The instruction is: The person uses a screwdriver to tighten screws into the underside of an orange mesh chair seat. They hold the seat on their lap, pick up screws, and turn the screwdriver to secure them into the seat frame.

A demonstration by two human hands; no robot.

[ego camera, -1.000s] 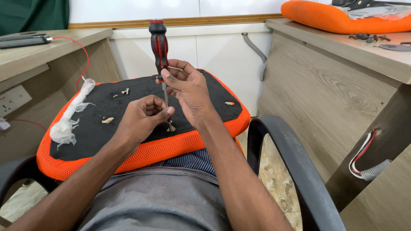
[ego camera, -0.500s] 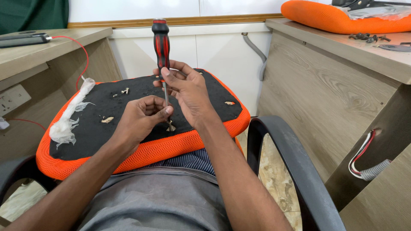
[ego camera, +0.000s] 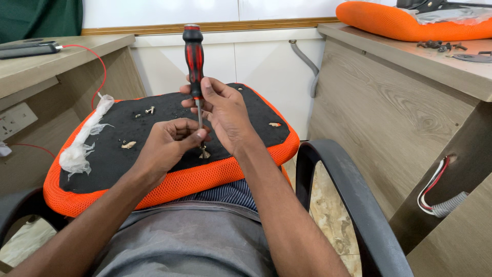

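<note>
Screwdriver (ego camera: 194,56) upright in right hand (ego camera: 225,115) grip, left hand (ego camera: 166,143) steadying shaft

No packages, labels, signs or screens visible.

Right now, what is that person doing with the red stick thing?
That is a screwdriver with a red and black handle. The person's right hand holds it upright, tip down on a screw in the black underside of an orange seat cushion lying on their lap. The left hand pinches the metal shaft near the screw to steady it. A few loose screws lie on the cushion.
</note>
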